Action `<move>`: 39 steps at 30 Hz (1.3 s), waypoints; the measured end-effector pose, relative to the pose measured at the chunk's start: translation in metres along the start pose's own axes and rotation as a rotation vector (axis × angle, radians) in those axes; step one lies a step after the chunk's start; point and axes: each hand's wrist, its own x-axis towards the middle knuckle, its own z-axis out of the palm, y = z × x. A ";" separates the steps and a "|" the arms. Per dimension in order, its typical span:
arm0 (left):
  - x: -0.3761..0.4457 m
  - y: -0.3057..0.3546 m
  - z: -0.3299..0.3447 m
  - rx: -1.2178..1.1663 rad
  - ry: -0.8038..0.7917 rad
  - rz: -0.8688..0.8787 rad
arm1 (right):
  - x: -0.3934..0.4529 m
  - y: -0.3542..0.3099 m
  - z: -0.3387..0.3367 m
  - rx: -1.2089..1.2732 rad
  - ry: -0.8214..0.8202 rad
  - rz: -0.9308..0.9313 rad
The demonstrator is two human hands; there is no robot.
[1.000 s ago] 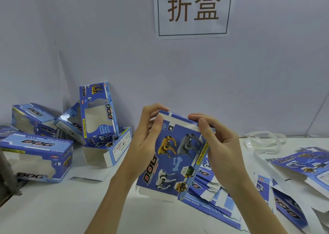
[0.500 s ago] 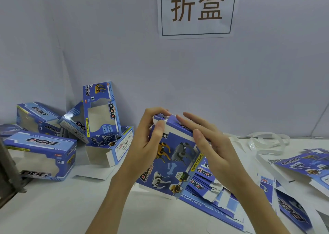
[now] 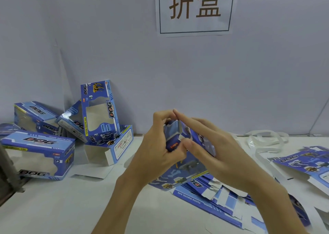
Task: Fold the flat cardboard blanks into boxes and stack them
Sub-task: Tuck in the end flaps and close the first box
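From the head camera, I held a half-formed box [image 3: 179, 169] up over the white counter [image 3: 53, 207], tilted with its end toward me. My left hand [image 3: 158, 155] was curled around the left side of that end, thumb and fingers gripping the blue end flap [image 3: 172, 141]. My right hand [image 3: 211, 153] lay over the box's top and right side with its fingers stretched out nearly straight, the fingertips [image 3: 176, 111] meeting those of my left hand above the open end, and its thumb pressed against the flap; motion blur there left me unsure whether the flap was fully tucked in. The printed dog panel of the box showed below my wrists. Beneath and to the right of it, a heap of flat blanks [image 3: 213, 196] lay fanned out on the counter, and more blanks [image 3: 306, 164] lay at the far right edge. On the left, the finished boxes sat in a loose pile against the grey wall [image 3: 106, 46]: a windowed box [image 3: 38, 157] lying on its long side nearest me, another box [image 3: 33, 116] behind it, one upright box [image 3: 99, 110] leaning against the wall, a tilted box [image 3: 71, 119] wedged just beside it, and an open-ended box [image 3: 110, 148] lying at the upright one's foot. Some clear plastic strapping [image 3: 263, 141] was coiled on the counter near the wall to the right. A white sign [image 3: 195, 9] with two brown characters hung on the wall above my hands.
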 end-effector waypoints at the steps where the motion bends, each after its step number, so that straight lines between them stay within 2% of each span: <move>1: 0.000 -0.001 -0.001 0.027 0.005 -0.002 | 0.002 0.003 0.005 -0.007 0.017 0.003; 6: 0.001 -0.002 -0.005 0.101 0.063 -0.002 | 0.006 0.013 0.023 0.035 0.140 0.005; 15: 0.002 0.002 -0.012 0.030 0.085 -0.021 | 0.007 0.017 0.030 0.075 0.183 0.006; 32: 0.001 0.013 -0.011 -0.009 0.052 0.003 | 0.008 0.006 0.034 0.224 0.294 0.013; 39: 0.001 0.014 -0.013 0.000 -0.047 -0.008 | 0.007 0.004 0.030 0.351 0.287 0.035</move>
